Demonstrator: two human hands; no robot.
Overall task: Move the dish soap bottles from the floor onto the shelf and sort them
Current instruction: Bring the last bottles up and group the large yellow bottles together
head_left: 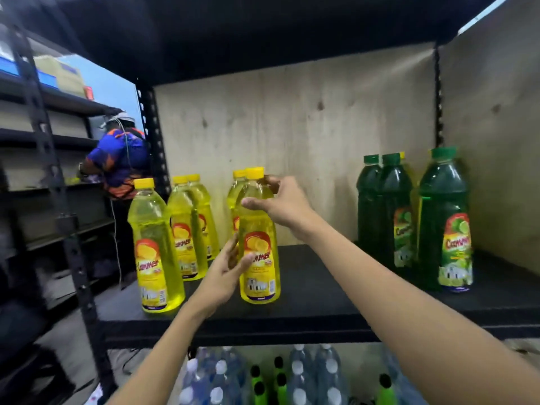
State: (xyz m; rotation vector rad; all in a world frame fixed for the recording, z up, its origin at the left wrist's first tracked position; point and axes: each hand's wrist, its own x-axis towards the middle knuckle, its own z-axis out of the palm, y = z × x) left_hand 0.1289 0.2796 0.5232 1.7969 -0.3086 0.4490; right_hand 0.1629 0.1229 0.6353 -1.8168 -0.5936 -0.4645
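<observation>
The bottle point(258, 252) stands at the front of the shelf point(321, 290). I'd nudge it toward 9 o'clock to close up with the yellow row point(187, 229), label forward and base flat, well apart from the green bottles point(444, 223) at 3 o'clock. The left hand point(226, 268) cups its lower side, thumb on the label. The right hand point(282, 206), farther in, grips its shoulder from 3 o'clock, wrist bent.

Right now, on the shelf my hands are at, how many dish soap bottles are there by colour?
Yellow bottles: 5, one gripped by the left hand and the right hand
Green bottles: 3
Total: 8
Bits of yellow cap behind the green ones are not counted.
</observation>
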